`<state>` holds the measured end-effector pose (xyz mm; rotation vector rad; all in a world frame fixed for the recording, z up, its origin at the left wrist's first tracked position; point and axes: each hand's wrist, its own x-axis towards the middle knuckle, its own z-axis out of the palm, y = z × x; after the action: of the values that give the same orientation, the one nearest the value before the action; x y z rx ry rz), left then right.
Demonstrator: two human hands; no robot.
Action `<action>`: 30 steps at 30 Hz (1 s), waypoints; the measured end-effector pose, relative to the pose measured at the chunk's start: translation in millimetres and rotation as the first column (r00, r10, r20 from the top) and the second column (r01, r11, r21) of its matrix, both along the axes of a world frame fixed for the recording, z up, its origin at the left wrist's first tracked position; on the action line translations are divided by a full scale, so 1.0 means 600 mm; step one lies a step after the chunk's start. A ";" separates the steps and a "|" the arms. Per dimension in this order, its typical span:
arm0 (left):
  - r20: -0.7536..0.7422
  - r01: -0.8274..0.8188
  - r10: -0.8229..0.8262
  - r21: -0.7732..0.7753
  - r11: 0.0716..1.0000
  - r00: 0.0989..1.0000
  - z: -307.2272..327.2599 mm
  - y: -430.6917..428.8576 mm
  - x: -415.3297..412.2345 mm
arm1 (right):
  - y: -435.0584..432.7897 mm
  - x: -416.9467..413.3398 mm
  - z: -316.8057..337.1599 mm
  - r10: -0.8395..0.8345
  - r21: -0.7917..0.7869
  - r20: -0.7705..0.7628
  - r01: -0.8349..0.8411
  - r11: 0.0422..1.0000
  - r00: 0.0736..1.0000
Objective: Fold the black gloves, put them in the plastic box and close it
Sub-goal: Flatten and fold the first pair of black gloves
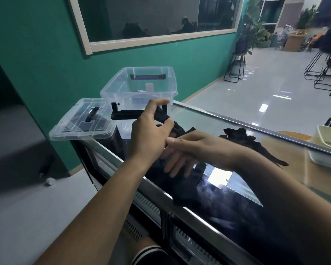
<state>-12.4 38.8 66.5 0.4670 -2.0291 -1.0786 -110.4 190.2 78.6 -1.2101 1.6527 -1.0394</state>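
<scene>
One clear box (139, 87) stands open on the glass counter (227, 119), its contents unclear, one lid (80, 121) beside it, while the left hand (151, 134) pinches one glove (161, 114), the right hand (191, 150) lies flat with spread fingers, and a second glove (246, 142) lies right.

— Can any lettering be read here?
— None. The pale sticker (149, 87) on the plastic box (139, 88) looks blank, and its lid (80, 121) shows no legible mark.
</scene>
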 end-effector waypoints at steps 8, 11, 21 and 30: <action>0.020 0.100 -0.100 -0.020 0.995 0.995 -0.006 0.007 0.025 | -0.031 -0.021 -0.054 -0.042 -0.017 0.389 0.052 0.998 0.920; 0.055 0.170 -0.166 -0.074 0.983 0.985 -0.021 0.010 0.040 | -0.039 -0.034 -0.070 -0.094 -0.085 0.527 0.162 0.983 0.845; -0.046 0.017 -0.042 -0.448 0.894 0.998 -0.071 -0.013 0.037 | -0.049 -0.042 -0.095 -0.227 -0.172 0.657 0.436 0.883 0.719; 0.021 0.084 -0.095 -0.683 0.726 0.995 -0.103 0.008 0.052 | -0.033 -0.071 -0.106 -0.243 -0.058 0.797 0.470 0.881 0.553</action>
<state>18.6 43.4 4.6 -0.0341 -2.2688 -0.3041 -153.1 170.3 14.7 -0.3960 1.0710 -1.7884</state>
